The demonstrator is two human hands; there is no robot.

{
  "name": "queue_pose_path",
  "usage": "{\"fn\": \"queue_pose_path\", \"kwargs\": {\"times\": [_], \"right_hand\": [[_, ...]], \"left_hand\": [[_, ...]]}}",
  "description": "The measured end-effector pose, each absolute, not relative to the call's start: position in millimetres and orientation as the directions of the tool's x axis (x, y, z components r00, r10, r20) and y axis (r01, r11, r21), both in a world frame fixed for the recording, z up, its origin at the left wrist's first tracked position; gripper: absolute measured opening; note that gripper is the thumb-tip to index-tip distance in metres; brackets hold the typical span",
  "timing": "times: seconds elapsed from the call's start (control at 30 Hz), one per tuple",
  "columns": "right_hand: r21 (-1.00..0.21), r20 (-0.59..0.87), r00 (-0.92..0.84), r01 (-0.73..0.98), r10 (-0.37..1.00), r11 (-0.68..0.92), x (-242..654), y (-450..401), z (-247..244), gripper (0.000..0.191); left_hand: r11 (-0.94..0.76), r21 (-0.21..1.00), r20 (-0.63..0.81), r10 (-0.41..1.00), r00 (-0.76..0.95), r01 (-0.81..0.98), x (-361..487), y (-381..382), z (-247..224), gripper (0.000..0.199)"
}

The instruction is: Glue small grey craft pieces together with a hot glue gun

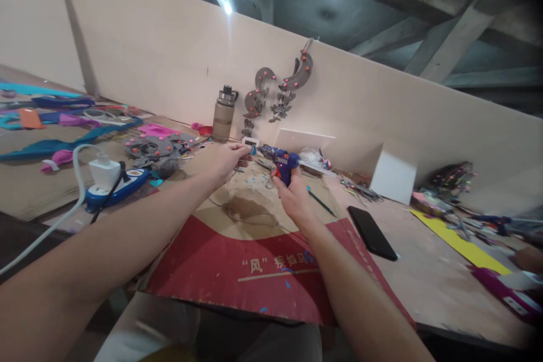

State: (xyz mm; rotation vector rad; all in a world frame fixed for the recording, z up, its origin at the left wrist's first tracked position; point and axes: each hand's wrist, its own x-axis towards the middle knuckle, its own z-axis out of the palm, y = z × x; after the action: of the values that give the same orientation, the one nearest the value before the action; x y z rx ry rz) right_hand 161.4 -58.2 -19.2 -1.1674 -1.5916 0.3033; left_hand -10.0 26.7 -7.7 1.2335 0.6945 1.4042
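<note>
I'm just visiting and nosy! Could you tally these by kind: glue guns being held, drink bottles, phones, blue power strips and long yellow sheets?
Held glue gun: 1, in the right hand
Drink bottle: 1
Phone: 1
Blue power strip: 1
Long yellow sheet: 1
Total: 5

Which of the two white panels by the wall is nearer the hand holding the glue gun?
The left white panel, behind the blue hot glue gun in the right hand; the other panel stands farther right, beyond the black smartphone.
</note>
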Motion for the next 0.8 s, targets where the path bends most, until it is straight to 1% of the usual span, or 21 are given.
{"fn": "queue_pose_path", "kwargs": {"times": [0.1,0.2,0.47,0.8], "right_hand": [[-0.623,0.643,0.016,0.593,0.766,0.511,163,-59,-19,0.026],[-0.585,0.653,-0.004,0.631,0.757,0.509,164,-58,-18,0.025],[-0.545,0.657,0.003,0.694,0.754,0.471,162,-60,-18,0.024],[-0.531,0.667,0.001,0.702,0.745,0.475,159,-62,-18,0.023]], "left_hand": [[-0.234,0.896,0.308,0.940,0.149,-0.377,-8,25,-7,0.017],[-0.228,0.888,0.309,0.939,0.151,-0.399,-6,23,-6,0.015],[-0.210,0.885,0.297,0.942,0.157,-0.417,-3,16,-2,0.010],[-0.232,0.876,0.315,0.939,0.137,-0.423,-3,16,-2,0.011]]}}
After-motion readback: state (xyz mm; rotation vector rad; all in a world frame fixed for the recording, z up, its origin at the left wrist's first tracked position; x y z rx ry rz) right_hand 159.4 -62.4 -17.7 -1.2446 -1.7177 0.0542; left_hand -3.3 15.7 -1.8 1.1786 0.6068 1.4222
